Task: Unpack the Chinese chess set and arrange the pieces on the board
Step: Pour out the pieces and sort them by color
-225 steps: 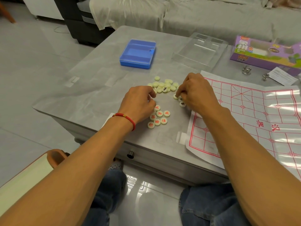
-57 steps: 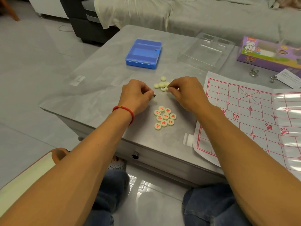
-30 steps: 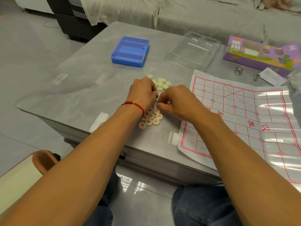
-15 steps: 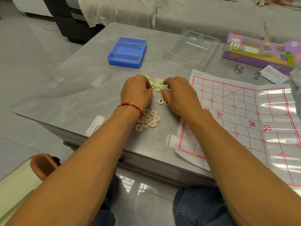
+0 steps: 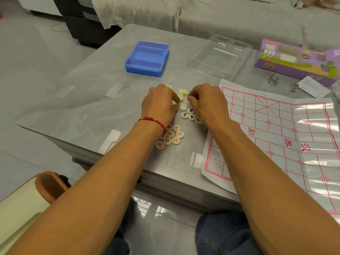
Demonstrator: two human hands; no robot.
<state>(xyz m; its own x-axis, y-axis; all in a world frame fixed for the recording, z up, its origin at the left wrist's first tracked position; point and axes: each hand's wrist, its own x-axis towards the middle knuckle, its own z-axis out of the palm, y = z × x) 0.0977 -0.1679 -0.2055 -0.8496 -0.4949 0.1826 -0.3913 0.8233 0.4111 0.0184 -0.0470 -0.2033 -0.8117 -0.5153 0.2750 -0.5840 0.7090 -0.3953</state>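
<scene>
Several small cream chess pieces lie face down in a loose pile point(image 5: 181, 94) on the grey table. My left hand point(image 5: 160, 105) rests over the pile's left side, its fingertips pinching one face-down piece. My right hand point(image 5: 207, 103) hovers at the pile's right side with curled fingers; whether they pinch a piece is hidden. Black-lettered pieces point(image 5: 190, 115) sit just under my right hand. A cluster of red-lettered pieces point(image 5: 173, 138) lies below my left wrist. The paper board point(image 5: 276, 137) with red lines lies flat to the right, with no pieces on it.
A blue plastic case point(image 5: 147, 58) sits at the back, a clear plastic tray point(image 5: 219, 56) to its right. The purple game box point(image 5: 294, 57), metal ring puzzles point(image 5: 273, 79) and a paper slip point(image 5: 313, 86) lie far right. The table's front edge point(image 5: 165, 173) runs just past the board's corner.
Both hands have stayed at the face-down pile. More black-lettered pieces now lie face up beneath my right hand. The pile has shrunk over the last several seconds.
</scene>
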